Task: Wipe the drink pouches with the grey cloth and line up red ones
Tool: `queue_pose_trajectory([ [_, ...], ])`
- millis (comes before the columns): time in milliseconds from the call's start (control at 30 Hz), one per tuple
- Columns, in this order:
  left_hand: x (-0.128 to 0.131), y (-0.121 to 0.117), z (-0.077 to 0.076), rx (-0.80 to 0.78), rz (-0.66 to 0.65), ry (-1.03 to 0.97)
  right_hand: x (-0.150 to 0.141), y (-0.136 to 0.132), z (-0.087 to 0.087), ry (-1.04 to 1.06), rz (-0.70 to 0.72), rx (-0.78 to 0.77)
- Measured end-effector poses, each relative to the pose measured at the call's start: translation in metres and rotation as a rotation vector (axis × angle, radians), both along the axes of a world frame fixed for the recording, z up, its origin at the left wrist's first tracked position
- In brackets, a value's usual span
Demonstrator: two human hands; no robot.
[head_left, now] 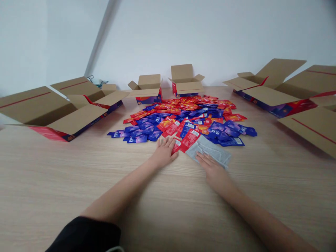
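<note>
My left hand (164, 153) lies palm down at the near edge of the packet pile, fingers stretched out over a red packet (176, 145). To its right, my right hand (213, 168) rests with straight fingers on a flat grey creased piece (209, 147), a cloth or a pouch, I cannot tell which. A red packet with a white label (191, 139) touches the grey piece's left corner. Just beyond both hands spreads a heap of small sachets, blue ones (143, 132) toward the front and red-orange ones (181, 103) mostly toward the back.
Open cardboard boxes stand around the heap: a large one at left (65, 119), a small one (148, 91) and another small one (185, 85) at the back, and more at right (273, 96). A white wall (210, 38) closes off the wooden table (78, 182) behind.
</note>
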State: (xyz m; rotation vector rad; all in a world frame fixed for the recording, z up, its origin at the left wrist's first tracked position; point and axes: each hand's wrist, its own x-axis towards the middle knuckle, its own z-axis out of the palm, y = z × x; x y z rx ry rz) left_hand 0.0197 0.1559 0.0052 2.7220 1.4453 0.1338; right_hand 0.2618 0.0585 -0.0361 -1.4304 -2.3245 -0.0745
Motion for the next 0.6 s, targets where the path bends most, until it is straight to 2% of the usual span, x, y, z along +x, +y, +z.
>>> queue_pose_trajectory([
  [167,-0.024,-0.098,0.004,-0.077,-0.146,0.022,0.000,-0.005,0.009,-0.055,-0.047,-0.051],
  [267,-0.018,-0.137,0.004,-0.094,-0.300,-0.016,-0.001,-0.014,0.016,-0.070,-0.076,-0.077],
  [333,-0.003,-0.148,0.001,-0.084,-0.422,-0.061,-0.003,-0.019,0.020,-0.057,-0.086,-0.092],
  [433,0.020,-0.148,-0.001,-0.049,-0.588,-0.097,-0.003,-0.019,0.022,0.018,-0.113,-0.116],
  [500,0.024,-0.147,0.002,-0.012,-0.572,-0.109,0.003,-0.015,0.021,0.073,-0.166,-0.114],
  [600,0.008,-0.152,0.010,-0.009,-0.488,-0.129,0.024,-0.009,0.022,0.092,-0.251,-0.111],
])
